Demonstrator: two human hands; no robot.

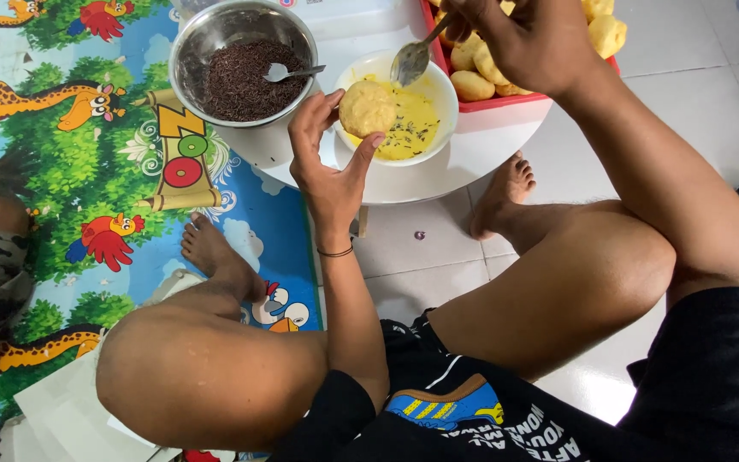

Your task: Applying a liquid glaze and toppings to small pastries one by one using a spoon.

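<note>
Head view showed the left hand [328, 162] pinching a dough ball [367, 109] over the white bowl [438, 85]; right hand [519, 38] fingers pinched a spoon [410, 60], best kept level above it.

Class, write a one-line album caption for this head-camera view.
Left hand holds a round bun over a white bowl of yellow batter; right hand lifts a spoon.

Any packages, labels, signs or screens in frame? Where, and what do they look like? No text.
Scroll-shaped sign printed on the play mat: left of the metal bowl, tan banner with yellow, green and red letters.
Printed graphic on the black shirt: bottom centre, blue and yellow shoe with white lettering beside it.
No packages or screens.
</note>
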